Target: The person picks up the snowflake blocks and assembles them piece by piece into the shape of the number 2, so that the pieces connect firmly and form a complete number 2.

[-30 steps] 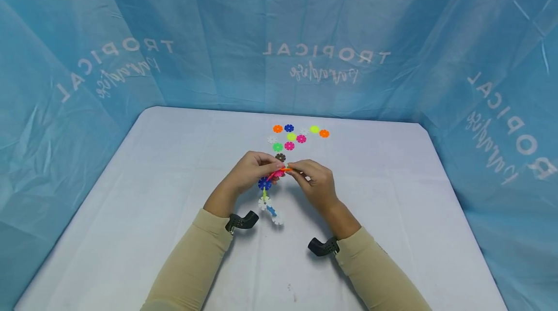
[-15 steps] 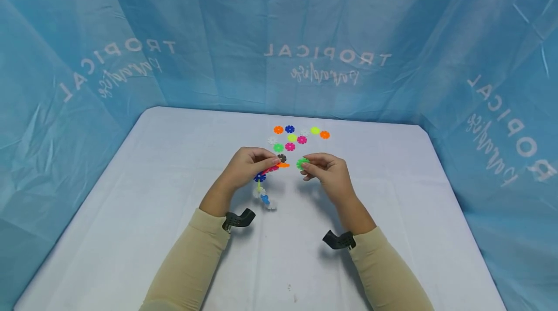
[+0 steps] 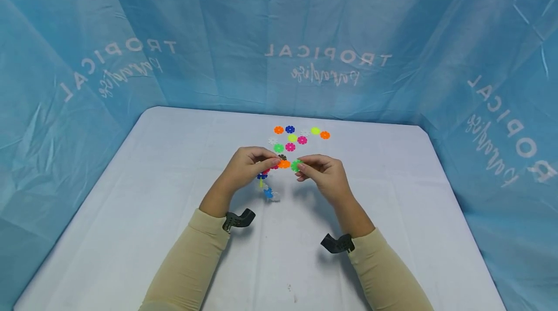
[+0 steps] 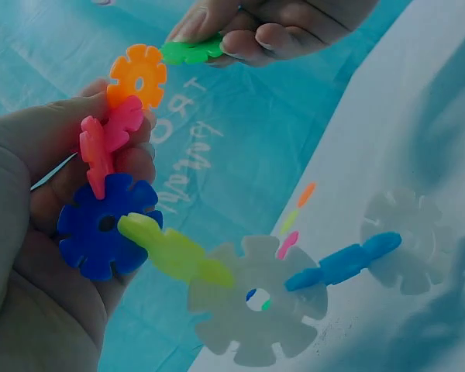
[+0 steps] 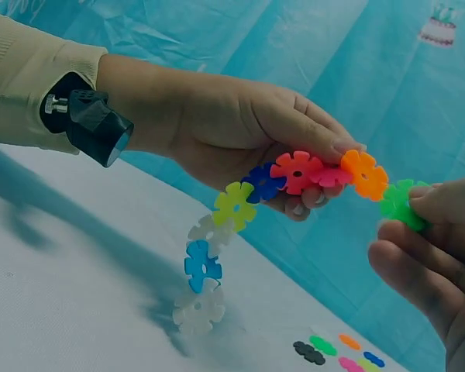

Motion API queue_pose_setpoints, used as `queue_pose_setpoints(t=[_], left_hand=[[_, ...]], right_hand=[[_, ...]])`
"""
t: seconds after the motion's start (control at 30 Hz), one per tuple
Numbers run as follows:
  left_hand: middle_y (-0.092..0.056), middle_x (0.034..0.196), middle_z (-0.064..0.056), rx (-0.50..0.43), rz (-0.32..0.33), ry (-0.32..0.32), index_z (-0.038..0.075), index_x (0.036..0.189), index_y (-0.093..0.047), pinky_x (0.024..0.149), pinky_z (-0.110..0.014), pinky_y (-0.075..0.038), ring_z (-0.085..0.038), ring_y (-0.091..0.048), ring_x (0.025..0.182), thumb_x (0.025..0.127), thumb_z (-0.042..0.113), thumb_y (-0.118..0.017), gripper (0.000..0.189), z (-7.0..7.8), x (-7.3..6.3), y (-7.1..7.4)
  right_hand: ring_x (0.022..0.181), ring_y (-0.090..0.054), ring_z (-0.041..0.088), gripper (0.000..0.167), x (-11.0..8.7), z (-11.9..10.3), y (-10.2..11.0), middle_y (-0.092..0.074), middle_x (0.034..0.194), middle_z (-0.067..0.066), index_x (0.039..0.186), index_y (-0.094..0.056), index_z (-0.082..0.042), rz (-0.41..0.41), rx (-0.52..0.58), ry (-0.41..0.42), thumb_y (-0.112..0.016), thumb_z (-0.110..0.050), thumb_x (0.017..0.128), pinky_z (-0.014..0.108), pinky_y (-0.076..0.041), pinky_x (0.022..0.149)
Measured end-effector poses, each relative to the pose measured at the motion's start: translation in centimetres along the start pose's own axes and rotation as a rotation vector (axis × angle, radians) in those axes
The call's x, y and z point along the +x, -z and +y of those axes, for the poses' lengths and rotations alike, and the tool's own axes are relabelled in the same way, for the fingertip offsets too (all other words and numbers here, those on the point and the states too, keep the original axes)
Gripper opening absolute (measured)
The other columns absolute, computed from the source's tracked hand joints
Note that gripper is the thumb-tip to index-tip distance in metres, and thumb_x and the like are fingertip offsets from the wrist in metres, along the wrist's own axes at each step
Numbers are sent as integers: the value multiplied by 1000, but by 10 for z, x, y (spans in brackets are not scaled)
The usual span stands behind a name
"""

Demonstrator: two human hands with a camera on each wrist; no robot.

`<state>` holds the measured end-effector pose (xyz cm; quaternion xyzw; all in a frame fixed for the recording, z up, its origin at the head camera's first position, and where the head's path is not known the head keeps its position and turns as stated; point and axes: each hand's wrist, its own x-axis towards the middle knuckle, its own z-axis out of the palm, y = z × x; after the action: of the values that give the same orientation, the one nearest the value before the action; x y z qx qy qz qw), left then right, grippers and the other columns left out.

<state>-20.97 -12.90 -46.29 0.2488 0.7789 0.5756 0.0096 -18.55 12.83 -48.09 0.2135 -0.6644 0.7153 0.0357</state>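
My left hand [image 3: 248,168] grips a chain of slotted plastic snowflake discs by its upper end, near the pink disc [image 4: 125,122]. An orange disc [image 4: 145,76] tops the chain. Below the fingers follow a dark blue disc [image 4: 101,225], a yellow disc [image 5: 234,206], a clear white disc [image 4: 256,329], a light blue disc [image 5: 203,267] and a last clear white disc [image 5: 199,310], hanging free above the table. Between thumb and fingers, my right hand [image 3: 326,175] pinches a green disc [image 5: 401,203]. Its edge meets the orange disc's edge; whether their slots interlock I cannot tell.
Several loose discs lie flat on the white table [image 3: 174,165] beyond my hands, among them a dark brown disc [image 3: 283,157], a green one [image 3: 278,148] and an orange one [image 3: 325,135]. Blue printed curtains [image 3: 226,35] surround the table's back and sides.
My right hand moved away to the right with the green disc, then came back left to the orange disc. The chain shifted slightly up and left, and its orange end turned face-on.
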Motion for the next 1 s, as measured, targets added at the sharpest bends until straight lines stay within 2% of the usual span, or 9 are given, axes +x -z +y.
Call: queue_pose_setpoints(t=[0.23,0.4,0.6,0.83,1.0], left_hand=[[-77,103,3,-1,-18,-25,11,106,-82,70,-32,-58,-24,-67,84,99,19,-78,12,-1,0,-2],[-77,106,1,-20,-36,-26,9,107,-82,75,-33,-59,-24,-69,88,100,20,-77,13,-1,0,-3],[-77,105,0,-26,-35,-18,8,106,-82,77,-33,-60,-23,-71,89,99,18,-78,13,-1,0,-5],[-76,96,1,-2,4,7,8,104,-83,67,-31,-57,-24,-65,77,99,21,-79,15,-2,0,-11],[-76,97,2,8,53,60,9,103,-83,68,-31,-58,-23,-66,79,98,22,-79,15,-3,1,-18]], right_hand=[[79,-70,43,19,0,0,0,-74,101,22,115,-74,11,-35,-44,66,-71,10,96,41,-63,73],[79,-70,47,21,0,0,-1,-74,101,19,115,-76,6,-40,-111,90,-71,12,95,37,-63,74],[77,-69,47,20,-2,-14,-6,-72,99,24,113,-75,10,-43,-176,112,-69,15,95,40,-62,74],[74,-69,45,19,-5,-31,-15,-71,96,29,109,-74,15,-11,-184,145,-68,20,93,44,-62,72],[71,-69,43,18,-6,-30,-18,-71,94,28,108,-75,14,43,-215,178,-70,20,92,41,-62,70]])
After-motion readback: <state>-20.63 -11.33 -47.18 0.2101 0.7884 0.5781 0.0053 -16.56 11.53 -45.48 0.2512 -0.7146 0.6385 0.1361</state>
